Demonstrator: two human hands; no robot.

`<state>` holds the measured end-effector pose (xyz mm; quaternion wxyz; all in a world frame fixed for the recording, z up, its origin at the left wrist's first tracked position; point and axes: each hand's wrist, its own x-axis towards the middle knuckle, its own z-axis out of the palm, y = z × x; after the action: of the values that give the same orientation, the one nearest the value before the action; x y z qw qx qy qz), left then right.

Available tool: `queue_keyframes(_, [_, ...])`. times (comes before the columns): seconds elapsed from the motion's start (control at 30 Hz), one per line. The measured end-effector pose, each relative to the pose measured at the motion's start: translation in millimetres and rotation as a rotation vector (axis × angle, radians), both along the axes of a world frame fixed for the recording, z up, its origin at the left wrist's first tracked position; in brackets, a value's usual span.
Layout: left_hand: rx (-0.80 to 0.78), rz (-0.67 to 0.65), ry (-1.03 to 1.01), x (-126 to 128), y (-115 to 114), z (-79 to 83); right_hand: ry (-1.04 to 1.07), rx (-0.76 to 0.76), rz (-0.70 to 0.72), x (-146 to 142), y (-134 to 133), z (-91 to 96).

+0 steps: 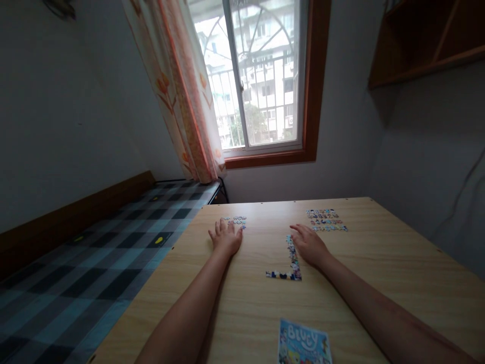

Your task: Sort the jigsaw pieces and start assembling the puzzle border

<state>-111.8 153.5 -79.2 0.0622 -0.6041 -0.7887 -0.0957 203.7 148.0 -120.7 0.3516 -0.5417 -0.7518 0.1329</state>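
My left hand lies with fingers spread on the wooden table, over the near edge of a small group of loose jigsaw pieces. Some of those pieces are partly covered by its fingers. At the upper end of an L-shaped strip of joined jigsaw pieces rests my right hand, its forefinger stretched out to the left. Nothing shows in its grasp, though its lower fingers are partly hidden. Beyond this hand, more jigsaw pieces lie in rows.
The light wooden table bears a blue picture box or card marked "Bluey" near its front edge. A bed with a checked cover stands along the left. Behind are a curtain and a window; a wooden shelf hangs upper right.
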Motion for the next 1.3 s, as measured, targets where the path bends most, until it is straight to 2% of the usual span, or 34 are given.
queue_keyframes(0.17, [-0.013, -0.013, 0.010, 0.6, 5.0, 3.3, -0.002, 0.007, 0.004, -1.1, -2.5, 5.2])
queue_keyframes(0.47, [-0.008, -0.064, 0.051, 5.5, -5.0, 3.3, 0.023, -0.005, -0.001, -1.8, -3.3, 10.2])
queue_keyframes(0.67, [-0.057, -0.085, 0.030, 11.5, -24.0, 0.6, 0.016, -0.009, -0.001, -2.1, -2.0, 7.8])
queue_keyframes(0.87, [-0.036, -0.135, 0.070, 24.1, -54.4, 1.1, 0.026, 0.002, -0.002, -1.0, -3.2, 9.3])
queue_keyframes(0.93, [0.036, -0.193, 0.118, 28.9, -65.9, 3.8, 0.042, 0.002, -0.003, -0.8, -3.2, 10.3])
queue_keyframes(1.1, [0.180, -0.463, 0.174, 40.8, -81.1, 15.6, 0.078, -0.013, 0.005, -0.8, -1.6, 11.8])
queue_keyframes(1.2, [0.145, -0.540, 0.172, 53.8, -75.3, 22.2, 0.090, -0.019, 0.013, -0.9, -0.2, 12.0])
queue_keyframes(1.3, [0.108, -0.541, 0.121, 72.8, -60.6, 26.6, 0.082, -0.021, 0.009, -1.3, 0.1, 12.7])
